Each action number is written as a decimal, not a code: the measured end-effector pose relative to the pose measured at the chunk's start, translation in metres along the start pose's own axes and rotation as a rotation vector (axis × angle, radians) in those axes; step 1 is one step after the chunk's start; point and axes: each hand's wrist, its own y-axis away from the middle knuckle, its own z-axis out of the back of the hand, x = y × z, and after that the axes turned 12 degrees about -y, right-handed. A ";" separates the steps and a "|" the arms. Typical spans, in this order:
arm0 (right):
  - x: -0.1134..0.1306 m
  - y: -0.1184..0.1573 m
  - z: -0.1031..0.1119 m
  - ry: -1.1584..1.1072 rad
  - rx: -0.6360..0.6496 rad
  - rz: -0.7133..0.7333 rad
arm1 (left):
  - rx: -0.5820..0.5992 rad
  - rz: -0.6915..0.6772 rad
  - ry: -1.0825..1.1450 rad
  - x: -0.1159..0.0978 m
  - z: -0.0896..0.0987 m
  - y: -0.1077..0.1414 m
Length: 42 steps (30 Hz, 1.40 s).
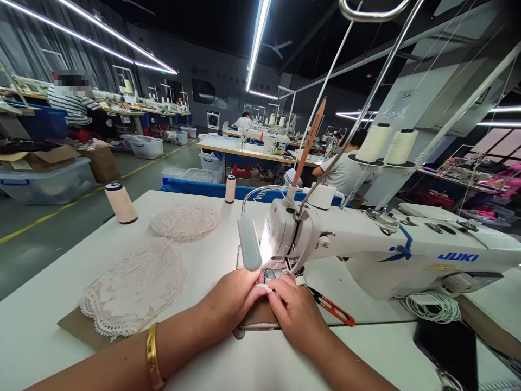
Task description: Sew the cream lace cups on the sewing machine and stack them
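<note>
"JUKI" in blue on the arm of the white sewing machine (391,244); the same name small on a far machine, other labels unreadable. Left hand (232,298) and right hand (295,309) close together at the needle area under the lit lamp (249,241), fingertips pinched shut on a small white lace piece (264,287), scalloped edge, mostly hidden by fingers. Gold bangle (152,355) on left wrist. Red thread snips (334,309) just right of right hand on the white table (49,304). Two stacks of white lace rounds (134,288) to the left, near one on brown card. Cream thread cone (120,202) far left, two cones (386,144) on the stand.
</note>
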 end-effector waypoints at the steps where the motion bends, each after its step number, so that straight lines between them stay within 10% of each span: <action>1: 0.000 -0.001 0.000 -0.022 -0.007 -0.017 | 0.026 -0.011 0.001 0.002 0.000 -0.001; 14: 0.001 -0.006 0.001 -0.176 0.012 -0.170 | -0.072 -0.027 -0.048 0.010 0.001 -0.010; 25: 0.004 0.014 0.010 0.046 0.127 0.150 | -0.020 -0.312 -0.222 0.006 0.005 0.018; 42: 0.002 0.012 0.011 0.164 0.092 0.171 | -0.084 -0.385 -0.326 0.007 0.001 0.015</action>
